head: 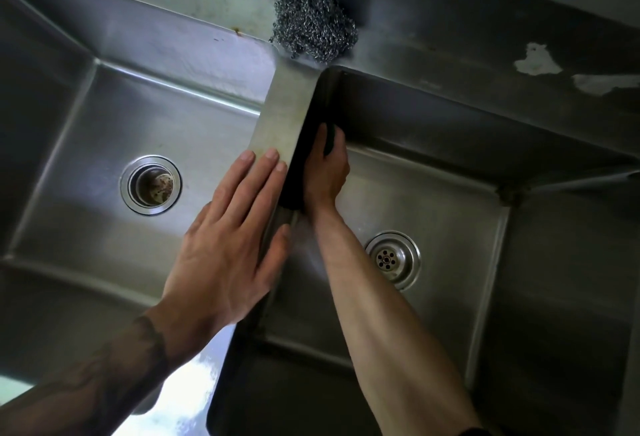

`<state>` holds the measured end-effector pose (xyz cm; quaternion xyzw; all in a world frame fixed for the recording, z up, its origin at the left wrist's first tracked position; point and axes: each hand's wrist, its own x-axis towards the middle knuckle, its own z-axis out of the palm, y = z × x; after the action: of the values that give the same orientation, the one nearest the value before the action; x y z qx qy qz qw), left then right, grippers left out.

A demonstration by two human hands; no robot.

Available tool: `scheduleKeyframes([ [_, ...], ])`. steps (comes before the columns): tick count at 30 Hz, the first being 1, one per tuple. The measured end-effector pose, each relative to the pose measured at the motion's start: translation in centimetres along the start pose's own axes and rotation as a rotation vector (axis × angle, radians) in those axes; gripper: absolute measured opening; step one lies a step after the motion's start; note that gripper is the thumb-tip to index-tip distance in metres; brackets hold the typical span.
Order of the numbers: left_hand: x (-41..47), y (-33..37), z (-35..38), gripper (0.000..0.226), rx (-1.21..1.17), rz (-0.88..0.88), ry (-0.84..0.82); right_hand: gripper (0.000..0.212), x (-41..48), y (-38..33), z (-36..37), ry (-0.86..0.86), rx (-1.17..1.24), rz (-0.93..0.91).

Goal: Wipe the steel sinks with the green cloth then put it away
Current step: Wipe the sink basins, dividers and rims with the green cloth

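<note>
Two bare forearms enter from the bottom edge. The left hand (228,245) lies flat, fingers straight, on the narrow brushed-steel divider (280,117) between the basins and holds nothing. The right hand (325,172) reaches down into the right-hand rectangular steel sink (450,214). Its fingers are curled round the green cloth (293,189), which reads almost black in this light, and they press it against the sink wall just below the divider.

Hazards from this position:

- Loss of grip. The green cloth is bunched against a vertical wall. If pressure eases it can drop to the basin floor, near the round perforated drain (393,259).
- Loss of brace. The left hand bears on a smooth, narrow strip with its fingertips at the edges, so a sideways slip would send it into either basin.
- Displaced item. A tangled steel-wire scouring ball (311,20) sits on the back ledge (450,37) right at the head of the divider, and a stroke carried up that far can knock it into a sink.
- Incomplete coverage. Seams and corners are likely to be missed by broad strokes.

Whether the left-hand steel sink (104,117) has been wiped cannot be told.
</note>
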<state>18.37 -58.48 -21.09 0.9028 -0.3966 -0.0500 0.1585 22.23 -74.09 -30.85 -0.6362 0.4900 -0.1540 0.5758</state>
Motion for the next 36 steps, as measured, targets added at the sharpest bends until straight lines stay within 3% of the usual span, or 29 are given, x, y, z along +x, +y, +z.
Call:
scheduleKeyframes([
  [6,0.1,0.1,-0.2,0.062,-0.040,-0.001,0.007,0.035,-4.4,-2.7,-1.9,0.044,0.140,-0.319],
  [12,-0.1,0.1,-0.2,0.059,-0.040,0.014,0.005,0.049,-2.2,0.2,-0.3,-0.038,-0.049,0.000],
  [19,0.2,0.0,-0.2,0.054,-0.080,0.038,0.017,0.037,-8.1,-0.8,-2.8,-0.032,0.062,-0.268],
  [25,0.1,-0.2,0.0,0.054,-0.062,0.028,0.010,0.044,-5.0,3.3,-0.8,-0.115,-0.174,0.067],
  [32,0.0,-0.2,-0.1,0.055,-0.025,0.029,0.008,0.035,-8.0,-0.1,-2.7,-0.085,0.072,-0.207],
  [36,0.0,-0.2,-0.1,0.058,-0.002,0.009,-0.023,0.040,-5.8,3.6,-1.0,-0.102,-0.130,-0.046],
])
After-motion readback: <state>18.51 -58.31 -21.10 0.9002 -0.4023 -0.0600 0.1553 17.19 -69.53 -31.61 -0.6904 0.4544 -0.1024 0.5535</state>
